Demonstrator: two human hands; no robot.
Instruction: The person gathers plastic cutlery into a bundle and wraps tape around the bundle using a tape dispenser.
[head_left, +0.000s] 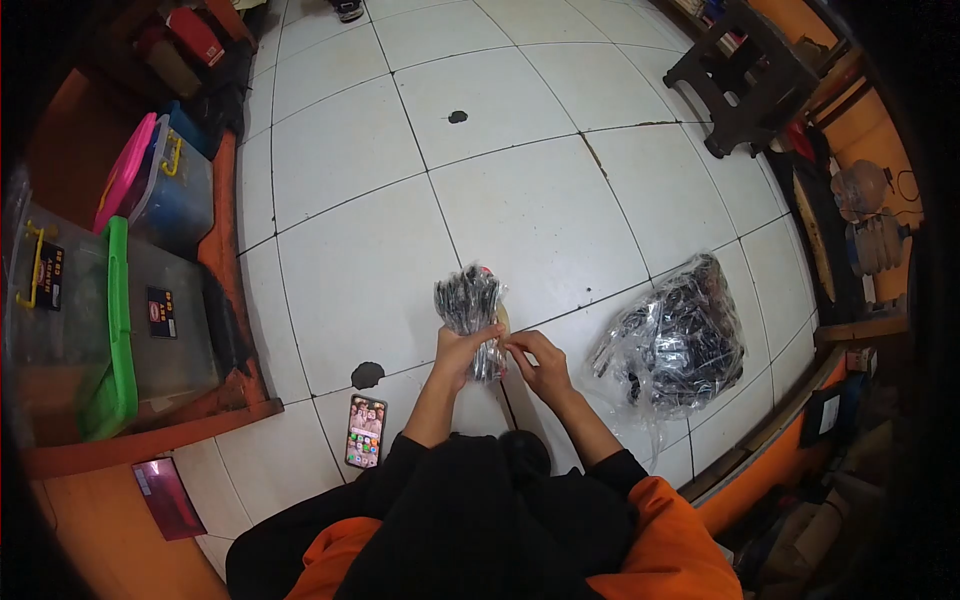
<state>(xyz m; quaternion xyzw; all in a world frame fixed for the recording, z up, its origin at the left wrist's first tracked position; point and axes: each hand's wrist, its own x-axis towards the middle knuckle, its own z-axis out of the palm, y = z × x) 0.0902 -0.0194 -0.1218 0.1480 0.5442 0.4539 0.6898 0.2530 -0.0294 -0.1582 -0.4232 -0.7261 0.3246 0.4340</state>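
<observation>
My left hand is wrapped round a bundle of dark items in clear plastic wrappers, held above the tiled floor in front of me. What the wrapped items are is too small to tell. A pale yellowish strip shows along the bundle's right edge. Beside that edge, my right hand has its thumb and fingers pinched together. Whatever those fingertips grip is hidden. To the right lies a large clear plastic bag filled with similar dark wrapped items.
A phone with a lit screen lies on the white tiles, left of my hands. Plastic storage boxes with a green lid and a pink lid line the left side. At the upper right stands a dark plastic stool.
</observation>
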